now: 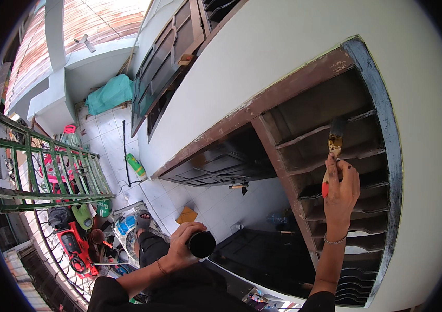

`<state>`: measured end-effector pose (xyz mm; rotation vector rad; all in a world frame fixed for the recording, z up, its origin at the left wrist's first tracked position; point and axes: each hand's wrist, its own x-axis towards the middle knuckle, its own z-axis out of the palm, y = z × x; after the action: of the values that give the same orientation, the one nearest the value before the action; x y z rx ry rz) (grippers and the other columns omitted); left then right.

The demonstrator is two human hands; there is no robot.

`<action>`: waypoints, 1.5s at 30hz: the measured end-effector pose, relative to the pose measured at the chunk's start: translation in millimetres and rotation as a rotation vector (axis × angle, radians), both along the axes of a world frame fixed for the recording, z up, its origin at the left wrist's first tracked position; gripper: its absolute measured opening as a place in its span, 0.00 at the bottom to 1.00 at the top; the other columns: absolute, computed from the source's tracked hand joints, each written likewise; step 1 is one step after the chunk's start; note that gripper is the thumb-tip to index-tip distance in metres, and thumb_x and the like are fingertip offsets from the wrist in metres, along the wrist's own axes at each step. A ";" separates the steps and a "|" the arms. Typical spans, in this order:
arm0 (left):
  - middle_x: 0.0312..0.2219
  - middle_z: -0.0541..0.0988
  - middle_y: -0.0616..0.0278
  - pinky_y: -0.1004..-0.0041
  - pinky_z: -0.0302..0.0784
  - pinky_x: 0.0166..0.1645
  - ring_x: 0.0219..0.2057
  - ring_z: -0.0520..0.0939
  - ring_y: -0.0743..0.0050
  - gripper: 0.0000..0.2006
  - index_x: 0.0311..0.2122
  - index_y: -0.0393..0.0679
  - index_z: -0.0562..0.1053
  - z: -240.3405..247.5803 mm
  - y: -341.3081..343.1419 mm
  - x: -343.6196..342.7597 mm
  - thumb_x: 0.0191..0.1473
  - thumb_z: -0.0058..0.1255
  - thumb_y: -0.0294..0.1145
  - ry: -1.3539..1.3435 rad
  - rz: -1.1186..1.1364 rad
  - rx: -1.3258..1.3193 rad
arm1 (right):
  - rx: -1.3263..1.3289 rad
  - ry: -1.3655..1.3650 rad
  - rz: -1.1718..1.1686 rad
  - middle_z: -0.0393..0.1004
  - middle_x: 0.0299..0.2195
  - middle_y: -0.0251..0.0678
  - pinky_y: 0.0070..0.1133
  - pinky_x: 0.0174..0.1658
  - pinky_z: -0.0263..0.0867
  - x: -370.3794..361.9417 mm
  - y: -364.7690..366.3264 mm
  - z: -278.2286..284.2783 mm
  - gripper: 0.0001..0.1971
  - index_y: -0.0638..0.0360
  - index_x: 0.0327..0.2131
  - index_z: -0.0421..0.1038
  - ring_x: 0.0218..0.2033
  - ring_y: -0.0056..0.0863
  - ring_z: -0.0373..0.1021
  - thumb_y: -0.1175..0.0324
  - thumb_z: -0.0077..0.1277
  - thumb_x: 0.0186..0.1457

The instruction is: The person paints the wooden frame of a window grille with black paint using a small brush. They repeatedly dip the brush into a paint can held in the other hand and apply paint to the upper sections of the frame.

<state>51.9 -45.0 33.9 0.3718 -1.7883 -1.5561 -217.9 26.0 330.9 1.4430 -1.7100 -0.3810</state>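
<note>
My right hand (342, 183) is closed round a paintbrush (336, 143) with a red-tipped handle. Its dark bristles are against or just in front of a dark wooden slat in the louvred panel (330, 136); whether they touch, I cannot tell. Lower down, in front of my body, my left hand (185, 243) grips a round can (202, 244) whose open top looks black inside. Brown wood (294, 86) frames the panel along the top, while the right-hand frame strip (374, 73) is bluish grey with streaky paint.
A dark panelled door (226, 156) stands below the brown frame. Left of me are a green metal gate (49, 161), a red machine (75, 252) and a green bottle (136, 166) on white floor tiles. Teal cloth (111, 94) covers something at the back.
</note>
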 end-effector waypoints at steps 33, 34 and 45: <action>0.46 0.81 0.56 0.62 0.79 0.55 0.50 0.83 0.54 0.33 0.48 0.44 0.74 -8.8 20.4 -26.1 0.32 0.75 0.25 0.009 -0.132 0.080 | 0.535 0.205 -0.024 0.74 0.32 0.39 0.29 0.53 0.69 -29.9 -56.3 1.3 0.08 0.62 0.35 0.75 0.39 0.34 0.72 0.76 0.60 0.48; 0.46 0.81 0.56 0.62 0.79 0.55 0.50 0.83 0.54 0.33 0.48 0.44 0.74 -8.4 20.1 -25.8 0.32 0.75 0.25 0.010 -0.136 0.078 | 0.533 0.226 -0.060 0.74 0.32 0.39 0.30 0.53 0.69 -31.7 -58.9 2.6 0.09 0.62 0.35 0.75 0.39 0.34 0.72 0.75 0.60 0.48; 0.44 0.82 0.54 0.62 0.81 0.51 0.47 0.85 0.55 0.29 0.46 0.42 0.75 -2.3 19.2 -20.4 0.35 0.77 0.28 0.020 -0.110 0.034 | 0.375 0.126 -0.141 0.76 0.41 0.45 0.34 0.56 0.68 -45.3 -50.5 -0.5 0.10 0.64 0.40 0.75 0.47 0.40 0.74 0.74 0.58 0.55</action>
<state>31.5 -25.9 31.6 0.2774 -1.7952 -1.6630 -263.2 -24.5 330.3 1.5246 -1.7028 -0.8894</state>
